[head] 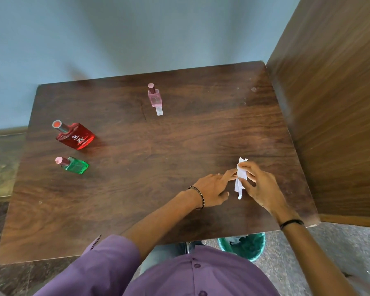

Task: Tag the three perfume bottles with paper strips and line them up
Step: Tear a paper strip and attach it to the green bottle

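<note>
Three perfume bottles stand on the wooden table point(137, 178). The pink bottle point(154, 98) is at the back centre with a white paper strip point(159, 110) at its base. A large red bottle point(75, 135) and a small green bottle point(76, 165) stand at the left, no strips seen on them. Near the right front, white paper strips point(240, 178) lie on the table. My right hand point(257, 185) pinches them between thumb and fingers. My left hand point(214, 188) lies on the table, its fingertip touching the paper's left edge.
A tall wooden panel point(333, 116) rises along the table's right side. A blue-grey wall point(137, 33) is behind the table. A green waste bin point(243, 245) with paper scraps sits on the floor below the front edge.
</note>
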### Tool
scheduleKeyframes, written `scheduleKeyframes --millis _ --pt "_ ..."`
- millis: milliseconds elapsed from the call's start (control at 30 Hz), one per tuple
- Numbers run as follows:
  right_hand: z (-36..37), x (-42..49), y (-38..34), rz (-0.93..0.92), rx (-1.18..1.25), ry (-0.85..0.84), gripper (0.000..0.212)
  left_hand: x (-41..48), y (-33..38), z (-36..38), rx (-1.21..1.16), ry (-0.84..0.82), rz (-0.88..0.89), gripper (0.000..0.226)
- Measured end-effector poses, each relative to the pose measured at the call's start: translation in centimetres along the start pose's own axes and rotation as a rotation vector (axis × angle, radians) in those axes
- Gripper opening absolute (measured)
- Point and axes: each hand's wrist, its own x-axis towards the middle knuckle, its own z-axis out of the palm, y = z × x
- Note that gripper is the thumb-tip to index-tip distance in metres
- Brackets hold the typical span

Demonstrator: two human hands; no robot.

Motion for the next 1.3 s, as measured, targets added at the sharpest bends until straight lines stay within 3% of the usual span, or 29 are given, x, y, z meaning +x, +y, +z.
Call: scheduleKeyframes --millis 267,633,1000,1300 --pt "-0.1 -0.2 0.5 0.027 0.134 0.066 0.027 0.4 0.8 -0.3 0.165 0.064 0.060 0.054" --pt "0.3 0.0 0.6 -0.020 -0.064 0.296 0.014 1.5 0.9 0.9 0.488 0.114 0.174 0.050" --pt "0.7 0.1 -1.1 0.198 -0.037 0.276 0.006 1.8 1.4 0.6 0.529 0.052 0.155 0.055" --pt "-0.7 0.4 -1.6 0.333 0.023 0.243 0.006 2.2 1.4 -0.1 0.413 0.048 0.128 0.048"
